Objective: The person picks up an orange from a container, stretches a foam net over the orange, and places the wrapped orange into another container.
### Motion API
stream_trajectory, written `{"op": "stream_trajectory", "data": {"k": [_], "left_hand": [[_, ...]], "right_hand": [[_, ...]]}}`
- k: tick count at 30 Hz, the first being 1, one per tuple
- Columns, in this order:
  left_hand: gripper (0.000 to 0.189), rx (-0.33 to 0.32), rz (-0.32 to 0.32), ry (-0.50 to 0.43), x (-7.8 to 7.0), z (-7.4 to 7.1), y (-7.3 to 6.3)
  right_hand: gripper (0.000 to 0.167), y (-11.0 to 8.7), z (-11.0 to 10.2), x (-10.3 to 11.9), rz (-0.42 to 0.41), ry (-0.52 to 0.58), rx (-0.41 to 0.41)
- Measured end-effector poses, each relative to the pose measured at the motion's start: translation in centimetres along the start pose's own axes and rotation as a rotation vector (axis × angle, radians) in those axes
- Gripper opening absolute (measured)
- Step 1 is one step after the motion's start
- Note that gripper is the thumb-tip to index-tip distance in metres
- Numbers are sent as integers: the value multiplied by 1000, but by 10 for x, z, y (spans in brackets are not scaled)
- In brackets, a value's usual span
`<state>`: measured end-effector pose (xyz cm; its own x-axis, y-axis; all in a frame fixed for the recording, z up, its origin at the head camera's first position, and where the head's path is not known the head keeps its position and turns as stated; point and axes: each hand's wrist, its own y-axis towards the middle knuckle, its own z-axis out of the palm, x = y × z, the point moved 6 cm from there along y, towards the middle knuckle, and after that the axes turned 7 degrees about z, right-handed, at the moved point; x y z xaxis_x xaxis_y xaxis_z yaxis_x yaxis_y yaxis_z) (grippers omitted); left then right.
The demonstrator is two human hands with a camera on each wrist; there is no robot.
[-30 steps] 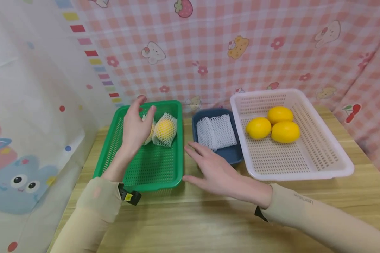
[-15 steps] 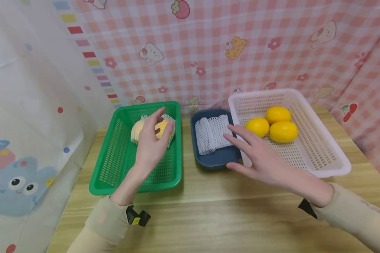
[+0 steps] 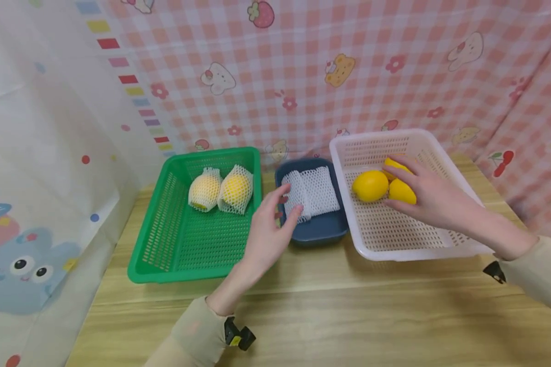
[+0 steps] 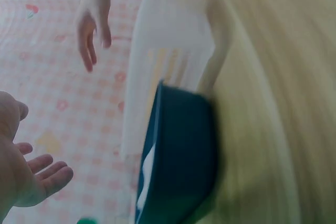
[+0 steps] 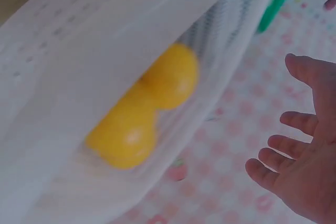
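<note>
My right hand [image 3: 433, 196] hovers over the white basket [image 3: 404, 255], fingers spread and nothing in them. Under and beside it lie three lemons [image 3: 370, 186], two of them partly covered by the fingers in the head view. My left hand [image 3: 271, 229] hangs with loosely bent fingers between the green basket [image 3: 197, 278] and the small blue tray [image 3: 321, 232], its fingertips overlapping the tray's left rim. Folded white foam net sleeves [image 3: 319, 191] lie in that tray. In the right wrist view, two lemons [image 5: 126, 132] show past the basket's wall, apart from the open palm.
Two lemons in white foam nets [image 3: 236, 189] sit side by side at the back of the green basket. All three containers stand on a wooden table [image 3: 330, 316]. A pink checked cloth [image 3: 275, 66] hangs close behind them.
My right hand has moved right, from in front of the blue tray to above the lemons. My left hand has left the green basket and come right, towards the tray.
</note>
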<state>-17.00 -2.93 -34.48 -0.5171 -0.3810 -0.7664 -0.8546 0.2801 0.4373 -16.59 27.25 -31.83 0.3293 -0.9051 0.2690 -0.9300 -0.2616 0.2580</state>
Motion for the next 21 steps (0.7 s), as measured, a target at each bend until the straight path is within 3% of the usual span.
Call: {"op": "stream_trajectory", "data": {"k": [3, 6, 10, 14, 21], "left_hand": [[52, 27, 24, -14, -2, 17, 0], [51, 38, 19, -39, -2, 31, 1], [49, 63, -44, -120, 1, 51, 6], [51, 133, -123, -223, 4, 71, 9], [55, 199, -208, -226, 13, 92, 13]], "right_hand": [[75, 6, 4, -23, 97, -29, 86], [76, 12, 8, -40, 132, -60, 147], [75, 16, 14, -57, 125, -103, 197], [75, 19, 20, -68, 84, -172, 233], [72, 28, 34, -80, 11, -240, 317]]}}
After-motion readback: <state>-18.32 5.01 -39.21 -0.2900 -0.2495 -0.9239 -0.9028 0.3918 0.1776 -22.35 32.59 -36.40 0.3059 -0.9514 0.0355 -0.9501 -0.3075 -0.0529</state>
